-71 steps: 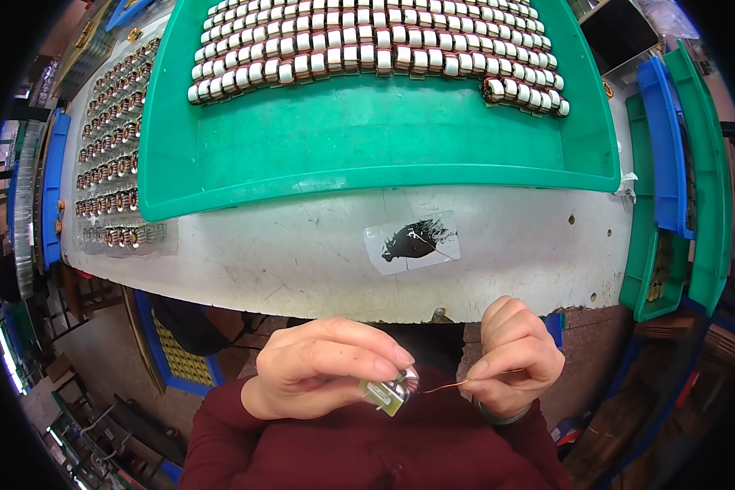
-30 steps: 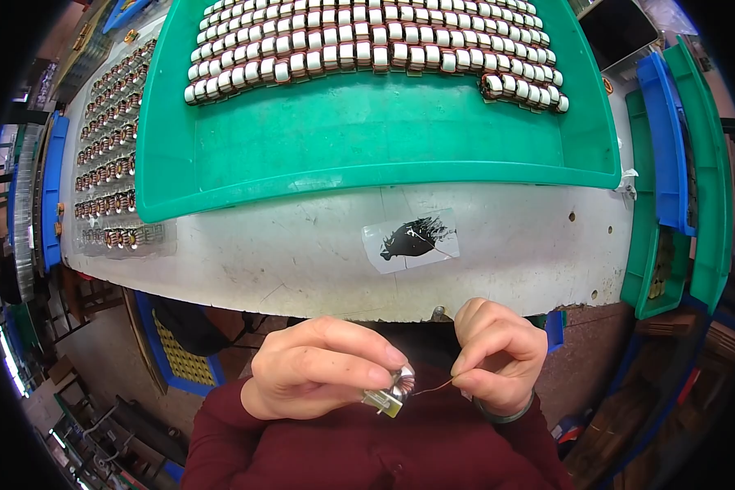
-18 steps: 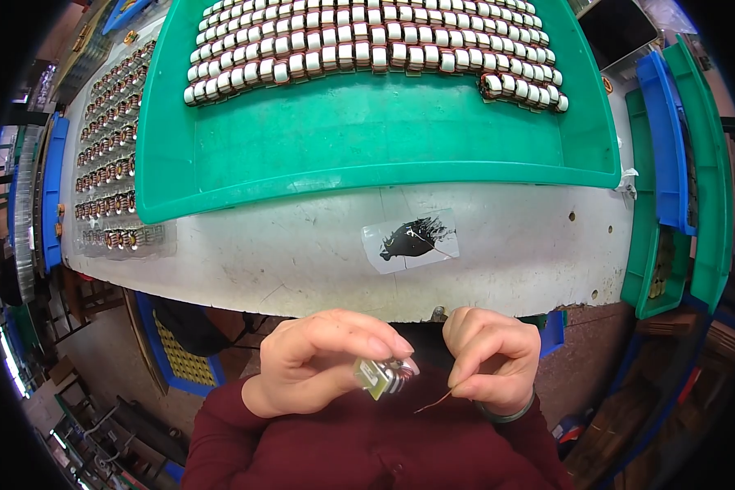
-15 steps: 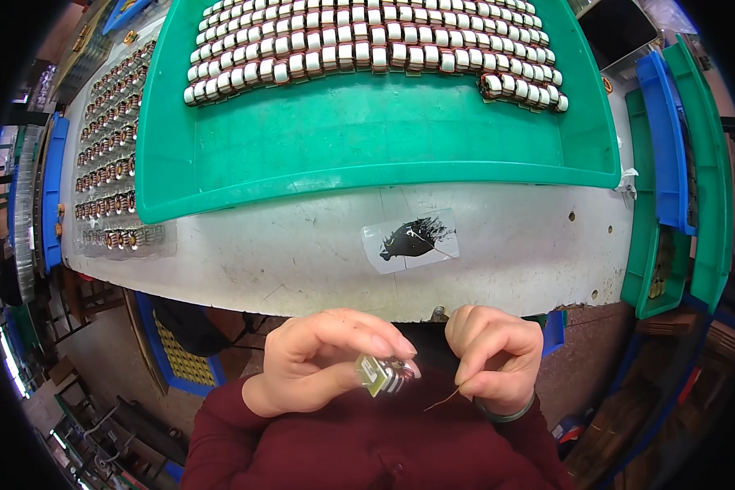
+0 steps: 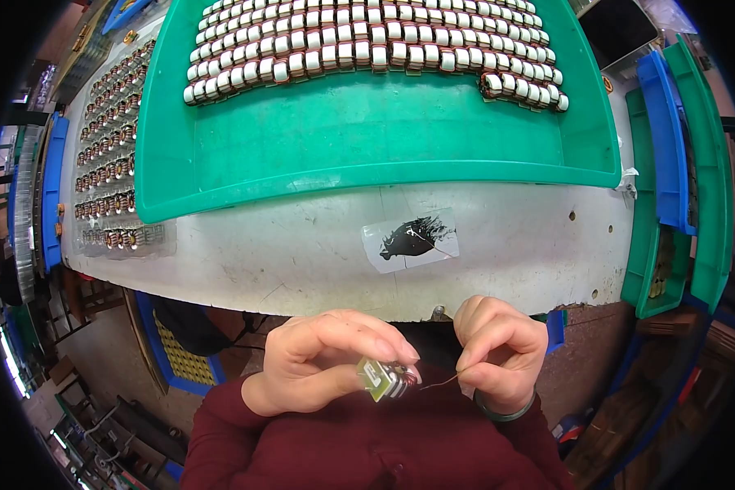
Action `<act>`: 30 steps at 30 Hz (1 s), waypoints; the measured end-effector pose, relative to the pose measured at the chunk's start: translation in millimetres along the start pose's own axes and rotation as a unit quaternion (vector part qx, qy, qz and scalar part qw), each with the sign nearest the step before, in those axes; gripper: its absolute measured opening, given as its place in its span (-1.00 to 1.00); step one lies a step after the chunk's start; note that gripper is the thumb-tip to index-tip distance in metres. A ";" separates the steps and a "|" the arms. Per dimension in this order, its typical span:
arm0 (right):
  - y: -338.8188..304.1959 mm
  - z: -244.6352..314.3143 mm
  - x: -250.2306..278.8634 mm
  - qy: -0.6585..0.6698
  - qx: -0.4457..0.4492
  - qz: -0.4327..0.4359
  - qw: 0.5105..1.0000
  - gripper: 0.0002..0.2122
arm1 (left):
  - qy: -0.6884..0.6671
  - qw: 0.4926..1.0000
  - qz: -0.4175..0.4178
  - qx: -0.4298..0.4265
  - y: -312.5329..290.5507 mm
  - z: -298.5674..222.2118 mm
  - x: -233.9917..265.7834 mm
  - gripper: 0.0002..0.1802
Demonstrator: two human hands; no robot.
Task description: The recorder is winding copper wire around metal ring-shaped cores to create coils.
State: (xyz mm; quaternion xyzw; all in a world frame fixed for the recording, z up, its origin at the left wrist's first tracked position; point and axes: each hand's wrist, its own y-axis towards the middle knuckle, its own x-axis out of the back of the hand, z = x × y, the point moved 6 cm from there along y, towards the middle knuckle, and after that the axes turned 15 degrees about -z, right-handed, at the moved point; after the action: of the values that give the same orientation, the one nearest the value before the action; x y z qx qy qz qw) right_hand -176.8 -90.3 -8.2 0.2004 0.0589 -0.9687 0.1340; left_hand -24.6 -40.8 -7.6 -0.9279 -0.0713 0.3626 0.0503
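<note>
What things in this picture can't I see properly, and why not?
Head view: part of the wound coil, covered by fingers of the left hand.
Head view: whether the wire touches the coil; its tip is too thin and blurred.
Head view: the wire's other end, hidden by the right hand.
Head view: the far end of the green tray, cut off by the top edge.
</note>
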 end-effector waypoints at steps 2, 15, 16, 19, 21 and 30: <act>0.2 0.6 -0.1 -0.007 0.003 -0.001 1.000 -0.89 | 0.011 1.000 -0.002 -0.002 0.1 -0.6 0.2 -0.74; 0.5 1.5 0.2 -0.034 0.003 -0.016 0.999 -0.89 | 0.040 0.999 -0.008 -0.017 0.4 -2.3 1.6 -0.75; 0.1 2.4 0.3 -0.037 0.013 -0.017 0.999 -0.88 | 0.039 0.999 -0.007 -0.019 0.2 -2.2 1.7 -0.74; -0.8 4.5 0.6 -0.043 0.033 -0.018 0.998 -0.88 | 0.038 0.999 -0.006 -0.025 0.0 -2.1 1.7 -0.74; -1.0 6.7 1.1 -0.071 0.053 -0.021 0.996 -0.87 | 0.029 0.999 -0.005 -0.026 0.7 -2.2 1.5 -0.74; -2.1 13.1 1.6 -0.133 0.124 -0.042 0.983 -0.85 | 0.014 0.999 0.003 -0.036 0.9 -2.1 0.7 -0.74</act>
State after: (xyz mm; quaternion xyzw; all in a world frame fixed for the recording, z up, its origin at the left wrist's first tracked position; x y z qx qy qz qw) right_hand -183.7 -90.9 3.3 0.0824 -0.0713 -0.9913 0.0745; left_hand -22.6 -41.7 -6.7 -0.9342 -0.0804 0.3471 0.0166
